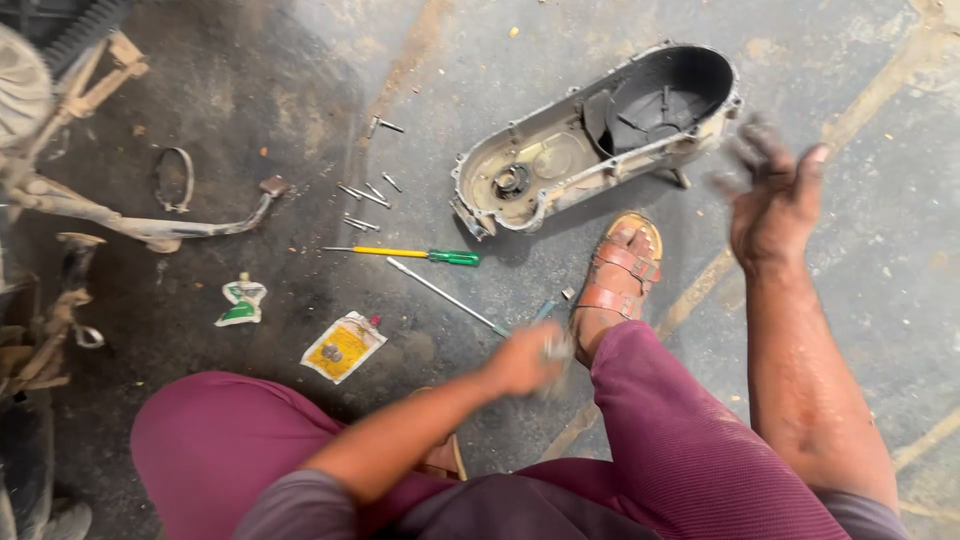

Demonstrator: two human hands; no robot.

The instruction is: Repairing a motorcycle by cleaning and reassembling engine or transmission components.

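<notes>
My left hand (522, 360) is blurred, low over the floor beside my sandalled foot (618, 275), closed on a small grey object that I cannot make out. It is next to the handle end of a long thin metal tool (445, 296). My right hand (772, 195) is raised and blurred, fingers spread, holding nothing, just right of a grey metal engine cover (590, 140) that lies open side up on the concrete floor. A screwdriver with a yellow shaft and green handle (405, 254) lies left of the cover.
Several loose bolts (365, 195) lie scattered on the floor. A squeezed green-and-white tube (242, 300) and a yellow packet (343, 346) lie near my left knee. A kick-start lever (165, 228), a metal clamp ring (172, 180) and scooter parts sit at the left.
</notes>
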